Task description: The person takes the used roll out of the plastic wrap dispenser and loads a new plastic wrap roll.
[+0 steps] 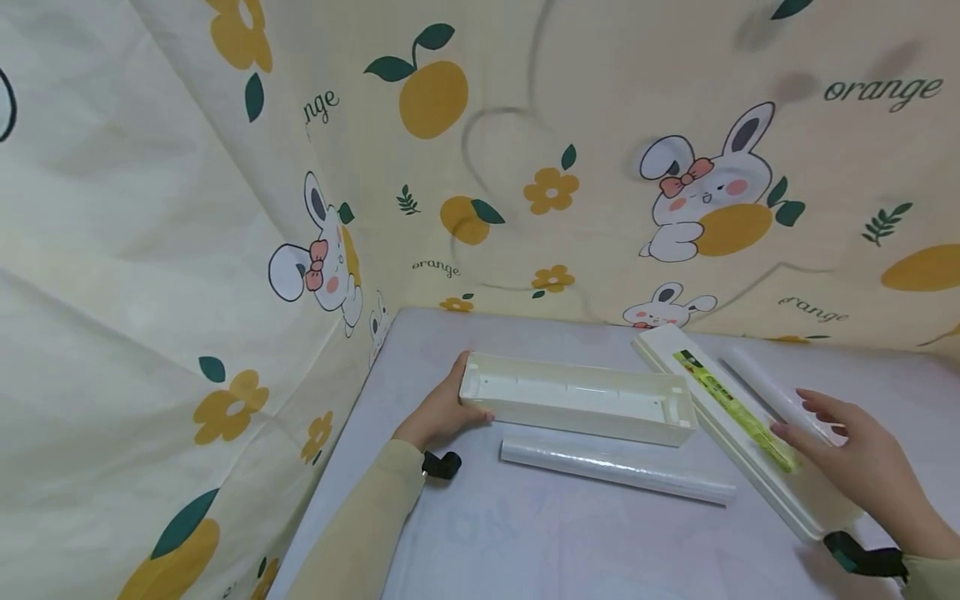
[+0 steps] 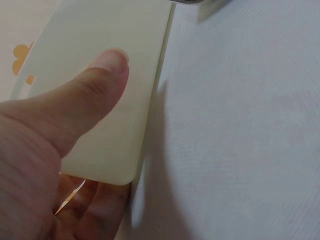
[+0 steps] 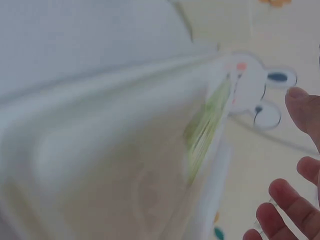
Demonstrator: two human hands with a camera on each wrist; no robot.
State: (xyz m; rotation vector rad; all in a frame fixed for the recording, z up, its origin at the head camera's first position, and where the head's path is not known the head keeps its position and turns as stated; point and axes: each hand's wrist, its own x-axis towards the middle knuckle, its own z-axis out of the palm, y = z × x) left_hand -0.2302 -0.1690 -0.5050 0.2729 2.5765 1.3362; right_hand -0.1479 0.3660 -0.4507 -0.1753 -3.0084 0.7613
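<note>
My left hand [image 1: 438,410] grips the left end of a long off-white plastic box [image 1: 577,423], which stands with its open top up. In the left wrist view the thumb [image 2: 107,70] lies along the box wall [image 2: 112,140], and the other fingers reach round the end. At the right, my right hand [image 1: 870,454] hovers with loosely bent fingers over a long off-white lid [image 1: 795,493] bearing a yellow-green label [image 1: 735,410]. Nothing lies between those fingers. A clear-wrapped roll [image 1: 772,393] lies along the lid's right side, close to the fingertips.
Another shiny plastic-wrapped roll [image 1: 615,471] lies on the white table [image 1: 525,542] just in front of the box. Behind and to the left hangs a cream cloth [image 1: 495,75] printed with oranges and rabbits. Black camera mounts [image 1: 442,465] sit on both wrists.
</note>
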